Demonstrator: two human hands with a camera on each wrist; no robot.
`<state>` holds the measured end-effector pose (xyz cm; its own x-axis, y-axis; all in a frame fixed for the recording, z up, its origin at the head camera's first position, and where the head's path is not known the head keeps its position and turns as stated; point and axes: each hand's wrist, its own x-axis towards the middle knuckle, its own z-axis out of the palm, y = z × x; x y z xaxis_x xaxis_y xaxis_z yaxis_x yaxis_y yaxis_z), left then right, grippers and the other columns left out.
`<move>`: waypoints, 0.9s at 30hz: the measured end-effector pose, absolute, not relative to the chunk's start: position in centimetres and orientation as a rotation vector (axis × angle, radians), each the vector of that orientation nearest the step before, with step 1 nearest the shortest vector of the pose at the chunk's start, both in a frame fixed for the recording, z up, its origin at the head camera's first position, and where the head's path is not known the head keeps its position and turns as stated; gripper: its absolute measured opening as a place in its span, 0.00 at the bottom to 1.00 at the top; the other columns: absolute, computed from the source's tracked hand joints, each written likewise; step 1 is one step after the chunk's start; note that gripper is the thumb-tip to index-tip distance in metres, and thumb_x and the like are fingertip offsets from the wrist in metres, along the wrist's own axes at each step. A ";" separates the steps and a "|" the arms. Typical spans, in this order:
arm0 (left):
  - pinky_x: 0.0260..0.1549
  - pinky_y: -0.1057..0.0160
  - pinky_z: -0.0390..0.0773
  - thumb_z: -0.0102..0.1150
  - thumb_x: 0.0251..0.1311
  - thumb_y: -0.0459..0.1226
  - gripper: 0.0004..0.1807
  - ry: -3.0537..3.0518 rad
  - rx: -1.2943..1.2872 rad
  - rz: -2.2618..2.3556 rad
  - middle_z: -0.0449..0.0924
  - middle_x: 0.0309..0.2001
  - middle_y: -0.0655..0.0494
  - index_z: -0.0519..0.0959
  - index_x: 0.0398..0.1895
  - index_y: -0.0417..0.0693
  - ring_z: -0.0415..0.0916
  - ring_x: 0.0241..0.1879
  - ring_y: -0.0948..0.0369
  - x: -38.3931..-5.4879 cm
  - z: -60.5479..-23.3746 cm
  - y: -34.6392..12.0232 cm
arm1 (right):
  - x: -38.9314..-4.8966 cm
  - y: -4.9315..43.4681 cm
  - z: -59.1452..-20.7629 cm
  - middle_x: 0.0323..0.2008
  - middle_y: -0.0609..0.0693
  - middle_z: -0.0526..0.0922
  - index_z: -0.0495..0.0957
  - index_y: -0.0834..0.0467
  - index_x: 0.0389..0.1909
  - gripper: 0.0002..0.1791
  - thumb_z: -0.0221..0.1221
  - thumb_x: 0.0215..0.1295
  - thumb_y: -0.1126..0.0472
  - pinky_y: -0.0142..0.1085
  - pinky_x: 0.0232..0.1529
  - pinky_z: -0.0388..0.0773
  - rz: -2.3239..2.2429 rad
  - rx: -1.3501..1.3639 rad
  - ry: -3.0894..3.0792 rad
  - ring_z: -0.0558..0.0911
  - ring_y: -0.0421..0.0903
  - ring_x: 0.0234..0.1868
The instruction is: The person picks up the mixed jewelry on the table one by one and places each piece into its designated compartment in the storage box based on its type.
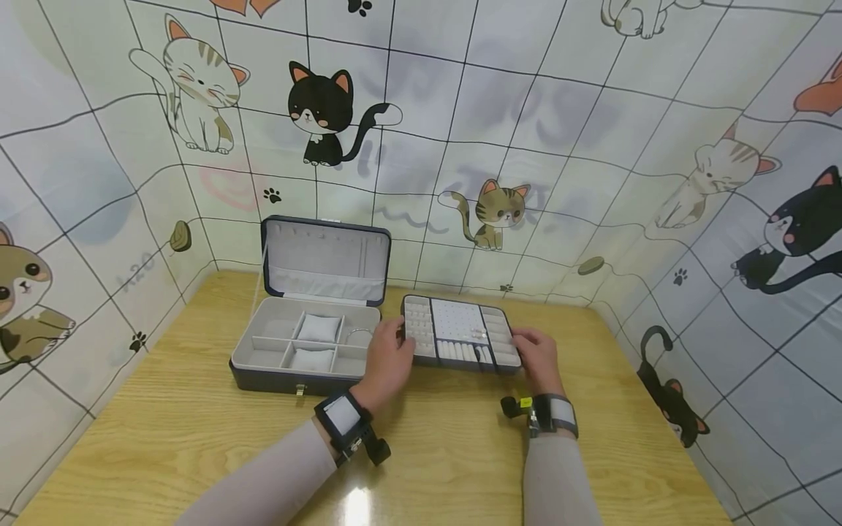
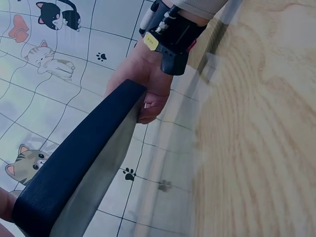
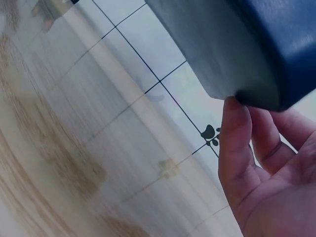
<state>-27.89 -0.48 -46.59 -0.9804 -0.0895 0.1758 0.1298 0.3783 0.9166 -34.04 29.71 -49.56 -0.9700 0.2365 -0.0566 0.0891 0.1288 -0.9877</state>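
My left hand (image 1: 389,358) grips the left end of a dark blue jewelry tray (image 1: 447,361), and my right hand (image 1: 539,356) holds the opposite end. The tray has pale compartments, a dotted panel and a row of ring rolls (image 1: 454,351); small shiny pieces (image 1: 480,334) lie on the panel. In both wrist views the tray's grey underside shows, raised off the table. Right fingertips (image 3: 236,116) press under its corner in the right wrist view. Left of the tray stands the matching jewelry box (image 1: 263,378), its lid (image 1: 329,256) up.
Two white cushions, one at the back (image 1: 319,328) and one in front (image 1: 312,360), sit in the box's middle compartments. A thin bracelet (image 1: 359,336) lies in its back right one. The wooden table (image 1: 447,453) meets a cat-printed sheet (image 1: 421,168) behind and at the sides.
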 end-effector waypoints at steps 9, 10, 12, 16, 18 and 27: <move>0.65 0.44 0.78 0.50 0.76 0.36 0.27 -2.425 -0.017 -1.627 0.72 0.68 0.36 0.70 0.73 0.32 0.76 0.66 0.43 -27.9 -46.0 -1.0 | -34.0 29.8 -49.9 0.38 0.42 0.85 0.88 0.53 0.38 0.08 0.61 0.76 0.63 0.28 0.39 0.82 2.260 -0.172 -2.069 0.81 0.38 0.38; 0.65 0.44 0.78 0.50 0.76 0.36 0.26 -2.424 -0.019 -1.628 0.72 0.67 0.36 0.70 0.73 0.32 0.76 0.66 0.43 -27.9 -45.9 -1.1 | -34.0 29.9 -49.9 0.37 0.42 0.85 0.87 0.53 0.37 0.09 0.61 0.77 0.63 0.28 0.37 0.82 2.283 -0.146 -2.048 0.82 0.38 0.37; 0.65 0.44 0.79 0.49 0.76 0.36 0.26 -2.422 -0.021 -1.618 0.73 0.67 0.36 0.71 0.73 0.32 0.76 0.66 0.43 -27.9 -45.8 -1.2 | -34.0 30.0 -50.0 0.36 0.42 0.85 0.87 0.52 0.37 0.10 0.59 0.79 0.61 0.27 0.36 0.82 2.325 -0.088 -2.008 0.82 0.37 0.35; 0.65 0.44 0.79 0.49 0.76 0.35 0.26 -2.397 -0.027 -1.614 0.73 0.66 0.36 0.71 0.73 0.33 0.76 0.66 0.43 -28.0 -45.4 -1.7 | -33.9 29.8 -49.9 0.34 0.43 0.86 0.86 0.52 0.36 0.12 0.57 0.80 0.62 0.28 0.35 0.84 2.403 0.043 -1.905 0.83 0.37 0.33; 0.65 0.44 0.79 0.48 0.75 0.35 0.26 -2.378 -0.029 -1.603 0.74 0.65 0.35 0.71 0.72 0.32 0.76 0.66 0.43 -28.1 -45.2 -2.1 | -33.9 29.5 -49.9 0.34 0.44 0.85 0.86 0.52 0.35 0.13 0.57 0.80 0.64 0.28 0.35 0.84 2.445 0.100 -1.858 0.83 0.37 0.32; 0.66 0.41 0.76 0.47 0.75 0.35 0.27 -2.346 0.005 -1.580 0.72 0.69 0.33 0.70 0.73 0.31 0.74 0.67 0.41 -28.0 -44.8 -3.8 | -34.2 27.1 -50.2 0.35 0.45 0.85 0.87 0.52 0.34 0.16 0.55 0.78 0.69 0.29 0.37 0.83 2.540 0.229 -1.724 0.83 0.38 0.34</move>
<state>-28.04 -3.81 -44.84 -0.9513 -0.1753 0.2536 0.1692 0.3908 0.9048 -34.21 27.07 -50.25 -0.9870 -0.0309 0.1580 -0.1354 -0.3713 -0.9186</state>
